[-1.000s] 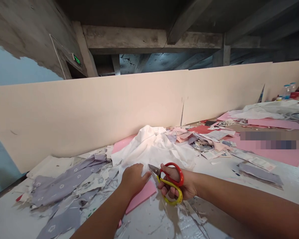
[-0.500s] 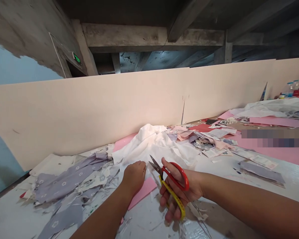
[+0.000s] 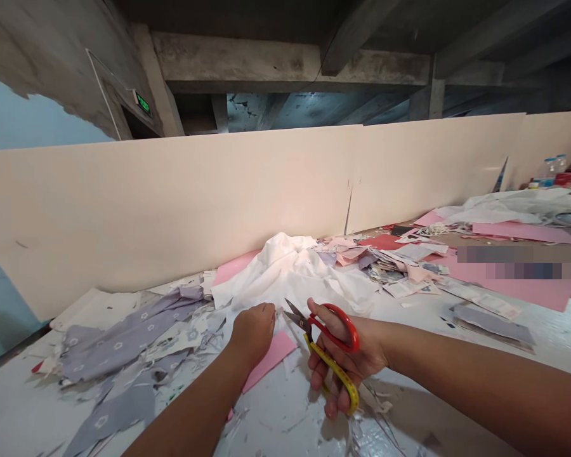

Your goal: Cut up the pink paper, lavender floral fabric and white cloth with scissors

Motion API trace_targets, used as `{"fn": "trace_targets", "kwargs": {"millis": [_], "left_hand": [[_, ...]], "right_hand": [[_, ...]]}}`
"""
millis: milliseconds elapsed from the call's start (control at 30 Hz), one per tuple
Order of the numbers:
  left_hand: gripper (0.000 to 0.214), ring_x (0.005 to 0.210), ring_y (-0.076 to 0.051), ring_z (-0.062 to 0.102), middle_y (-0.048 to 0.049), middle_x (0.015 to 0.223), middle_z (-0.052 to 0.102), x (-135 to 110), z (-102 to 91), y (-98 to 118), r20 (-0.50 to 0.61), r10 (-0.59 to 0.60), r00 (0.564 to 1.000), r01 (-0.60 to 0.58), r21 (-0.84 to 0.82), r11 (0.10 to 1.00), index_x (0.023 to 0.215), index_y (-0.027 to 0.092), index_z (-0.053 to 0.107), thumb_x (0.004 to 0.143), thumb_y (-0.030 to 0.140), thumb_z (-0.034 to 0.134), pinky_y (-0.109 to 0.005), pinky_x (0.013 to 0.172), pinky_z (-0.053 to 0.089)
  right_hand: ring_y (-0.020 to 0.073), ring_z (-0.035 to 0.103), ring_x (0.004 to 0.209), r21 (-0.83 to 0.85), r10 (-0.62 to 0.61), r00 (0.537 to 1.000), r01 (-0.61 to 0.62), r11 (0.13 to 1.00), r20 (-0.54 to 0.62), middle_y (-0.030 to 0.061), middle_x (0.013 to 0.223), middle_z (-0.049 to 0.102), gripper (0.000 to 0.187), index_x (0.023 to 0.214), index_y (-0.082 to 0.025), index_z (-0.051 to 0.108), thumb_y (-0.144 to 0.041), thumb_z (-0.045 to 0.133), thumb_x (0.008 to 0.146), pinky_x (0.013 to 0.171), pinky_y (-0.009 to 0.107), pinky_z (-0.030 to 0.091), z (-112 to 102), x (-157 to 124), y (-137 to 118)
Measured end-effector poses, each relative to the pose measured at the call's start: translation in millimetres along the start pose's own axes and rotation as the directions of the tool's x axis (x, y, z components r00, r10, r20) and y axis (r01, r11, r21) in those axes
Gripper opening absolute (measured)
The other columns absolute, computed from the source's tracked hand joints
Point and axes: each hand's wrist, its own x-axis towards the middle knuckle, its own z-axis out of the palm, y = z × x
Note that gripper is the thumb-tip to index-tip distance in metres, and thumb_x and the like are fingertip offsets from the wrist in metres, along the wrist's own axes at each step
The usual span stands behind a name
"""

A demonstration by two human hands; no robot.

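Note:
My right hand grips scissors with one red and one yellow handle loop; the blades are open and point left toward my left hand. My left hand is closed, its fingers pinching the near edge of a white cloth heaped just beyond it. Under my left wrist lies a pink sheet on the white table. The scissor tips sit a few centimetres from my left fingers.
Grey patterned fabric scraps spread at the left. A pile of cut pieces and large pink sheets lie at the right. A tall beige board walls the table's far side. Bottles stand far right.
The scissor blades went from shut to open, and my right fingers spread the handles. My left hand curled from flat to a pinch on the cloth edge.

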Motion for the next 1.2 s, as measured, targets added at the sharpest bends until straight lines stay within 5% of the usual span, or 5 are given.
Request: {"fn": "trace_targets", "kwargs": {"millis": [500,867,1200], "left_hand": [[0.019,0.061,-0.016,0.053,-0.0020,0.069,0.056,-2.7,-4.2,0.1,-0.005,0.088,0.996,-0.088,0.054,0.995,0.073,0.019,0.050,0.081,0.015,0.033,-0.028,0.051,0.027],[0.015,0.060,-0.017,0.053,-0.0031,0.066,0.054,-4.5,-7.7,2.7,0.022,0.134,0.991,-0.135,0.087,0.987,0.077,0.018,0.051,0.076,0.012,0.037,-0.027,0.050,0.028],[0.017,0.061,-0.017,0.053,-0.0034,0.070,0.054,-3.9,-2.7,1.3,0.030,0.159,0.987,-0.161,0.087,0.983,0.078,0.018,0.050,0.078,0.011,0.034,-0.027,0.051,0.030]], "right_hand": [[0.0285,0.063,0.062,-0.100,0.021,0.989,-0.036,0.994,-0.145,0.0120,0.065,0.052,0.095,0.088,-0.005,0.044,-0.077,-0.012,0.061,0.046,0.035,0.048,9.0,29.7,-30.1],[0.0200,0.057,0.050,-0.152,-0.004,0.994,-0.013,0.988,-0.111,0.0043,0.051,0.043,0.088,0.067,-0.010,0.047,-0.072,-0.016,0.066,0.041,0.028,0.043,10.7,32.9,-32.7],[0.0179,0.053,0.045,-0.089,-0.043,0.981,0.026,0.996,-0.189,0.0000,0.046,0.038,0.079,0.066,-0.012,0.045,-0.070,-0.007,0.072,0.036,0.025,0.040,13.2,37.1,-29.8]]}}
